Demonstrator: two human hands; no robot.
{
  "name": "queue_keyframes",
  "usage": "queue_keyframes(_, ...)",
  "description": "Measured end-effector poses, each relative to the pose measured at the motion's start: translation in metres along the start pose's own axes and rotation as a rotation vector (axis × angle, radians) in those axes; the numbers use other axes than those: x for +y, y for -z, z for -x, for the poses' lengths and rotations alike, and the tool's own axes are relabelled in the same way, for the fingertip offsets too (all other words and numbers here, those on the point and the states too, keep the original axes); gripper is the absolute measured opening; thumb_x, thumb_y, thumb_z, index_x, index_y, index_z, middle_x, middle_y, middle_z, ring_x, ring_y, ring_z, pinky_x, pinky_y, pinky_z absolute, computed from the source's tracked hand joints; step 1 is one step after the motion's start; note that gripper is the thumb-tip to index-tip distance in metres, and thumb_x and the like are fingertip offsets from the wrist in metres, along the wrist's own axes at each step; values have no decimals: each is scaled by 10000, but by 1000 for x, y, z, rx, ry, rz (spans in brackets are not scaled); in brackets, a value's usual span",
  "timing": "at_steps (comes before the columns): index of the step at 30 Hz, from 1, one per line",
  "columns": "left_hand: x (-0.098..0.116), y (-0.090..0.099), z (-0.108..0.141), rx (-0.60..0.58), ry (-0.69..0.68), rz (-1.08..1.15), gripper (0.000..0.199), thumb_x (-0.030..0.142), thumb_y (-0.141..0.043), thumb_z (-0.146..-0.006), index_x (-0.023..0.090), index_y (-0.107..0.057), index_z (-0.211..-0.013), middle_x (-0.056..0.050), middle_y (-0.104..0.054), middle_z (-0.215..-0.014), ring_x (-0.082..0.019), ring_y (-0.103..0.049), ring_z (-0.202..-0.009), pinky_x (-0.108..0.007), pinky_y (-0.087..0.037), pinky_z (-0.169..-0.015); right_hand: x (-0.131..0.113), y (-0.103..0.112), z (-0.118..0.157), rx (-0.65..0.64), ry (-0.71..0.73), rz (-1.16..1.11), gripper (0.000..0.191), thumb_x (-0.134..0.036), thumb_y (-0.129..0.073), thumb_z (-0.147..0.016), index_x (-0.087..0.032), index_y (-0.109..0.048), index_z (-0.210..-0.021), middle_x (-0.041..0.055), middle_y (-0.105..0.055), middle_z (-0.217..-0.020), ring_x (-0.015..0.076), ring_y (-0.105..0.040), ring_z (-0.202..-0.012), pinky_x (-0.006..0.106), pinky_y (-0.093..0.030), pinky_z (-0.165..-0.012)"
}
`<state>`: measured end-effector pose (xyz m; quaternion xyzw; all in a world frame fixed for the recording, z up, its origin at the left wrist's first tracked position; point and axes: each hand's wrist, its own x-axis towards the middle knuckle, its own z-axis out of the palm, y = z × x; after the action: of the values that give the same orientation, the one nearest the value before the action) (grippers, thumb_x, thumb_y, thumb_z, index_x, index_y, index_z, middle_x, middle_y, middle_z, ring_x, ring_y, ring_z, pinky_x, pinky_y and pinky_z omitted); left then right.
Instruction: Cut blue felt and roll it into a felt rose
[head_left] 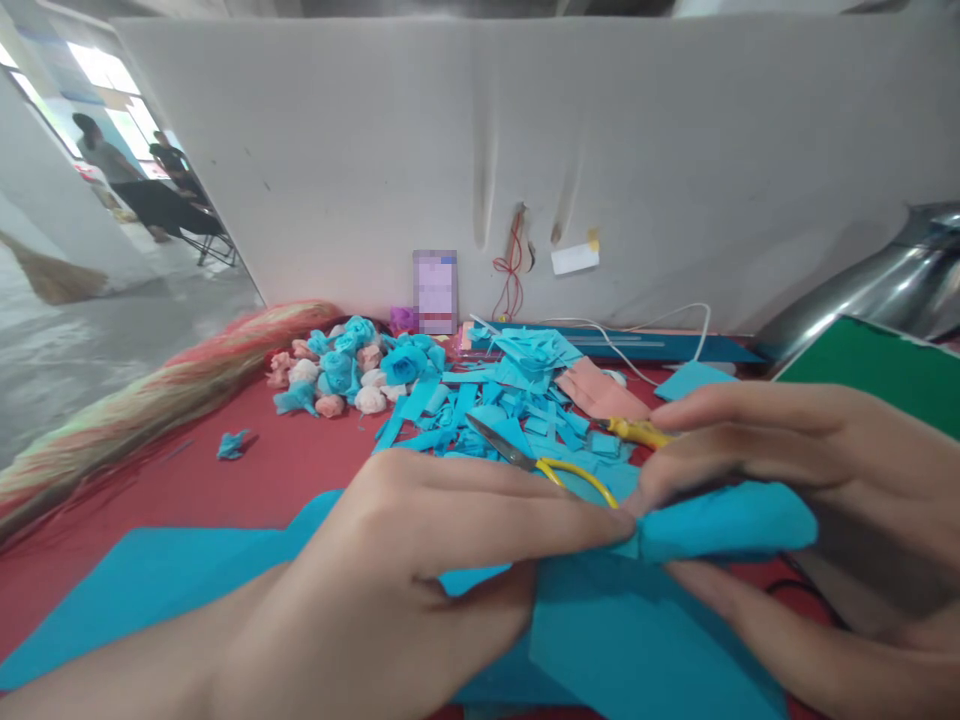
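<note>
On the red surface (195, 470), the blue sheets (165, 580) lie flat (unworked, we judge). Our left hand (390, 540) and right hand (847, 450) have their fingers closed on the folded blue paper (727, 520) between them, seemingly part-formed. Beyond, the heaped flowers (341, 365) look finished. The frame crops our right hand; our left thumb's tip and part of the scissors (499, 440) are hidden.

On the table (217, 465), a pile of paper flowers (341, 365) lies left of centre in the frame, with paper scraps (450, 420) to its right, at the centre; scissors (519, 456) lie on the near side of the scraps. A phone (435, 292) stands behind, before the upright panel (337, 150); a paper sheet (150, 590) lies at the lower left
</note>
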<state>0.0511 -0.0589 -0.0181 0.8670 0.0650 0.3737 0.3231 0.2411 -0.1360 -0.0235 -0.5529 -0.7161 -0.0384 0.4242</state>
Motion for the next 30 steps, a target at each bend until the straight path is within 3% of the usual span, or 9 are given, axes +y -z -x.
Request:
queue_keyframes(5,3,1,-1,-11,-32,-65,337,-85,-521,-693,95,-661,-941,-23,-728,-917,-70,-678,-820,-46,-497,-761,-10,-6,-6,44,-134,-81,249,-300,-593,-726,-314,-604,-974,4,-644,-814,234,-649,-863,271,-585,-663)
queue_keyframes(9,2,1,-1,-5,-87,-166,315,-59,-507,-725,114,-647,-947,-5,-726,-928,-55,-676,-812,-29,-483,-767,-9,-5,-10,42,-142,-60,241,-313,-599,-717,-314,-613,-958,5,-647,-793,240,-652,-853,276,-588,-646)
queue_keyframes(15,-2,3,3,-43,-189,-454,247,56,-475,-835,174,-615,-1001,31,-715,-962,-28,-666,-779,-13,-480,-727,2,4,-1,18,38,30,373,-308,-617,-698,-357,-553,-1062,-33,-644,-734,200,-666,-811,191,-576,-529)
queue_keyframes(20,-1,3,7,-31,-210,-508,226,106,-506,-839,184,-601,-1029,31,-714,-958,-43,-659,-769,-40,-494,-680,-2,2,2,-35,-69,-4,406,-241,-598,-714,-356,-505,-1093,-45,-638,-786,172,-675,-795,147,-568,-508)
queue_keyframes(26,-3,4,8,-39,-273,-645,215,176,-444,-892,193,-596,-1043,31,-718,-916,-47,-653,-744,-64,-501,-651,2,-2,2,34,-3,3,345,-339,-565,-750,-355,-522,-1092,-27,-635,-726,190,-679,-787,158,-562,-465)
queue_keyframes(30,-4,5,6,49,-364,-715,233,228,-410,-913,191,-638,-943,32,-720,-822,-46,-645,-717,-65,-493,-667,-1,-1,3,3,-120,-64,407,-281,-592,-707,-346,-512,-1100,-45,-630,-757,182,-682,-783,118,-546,-498)
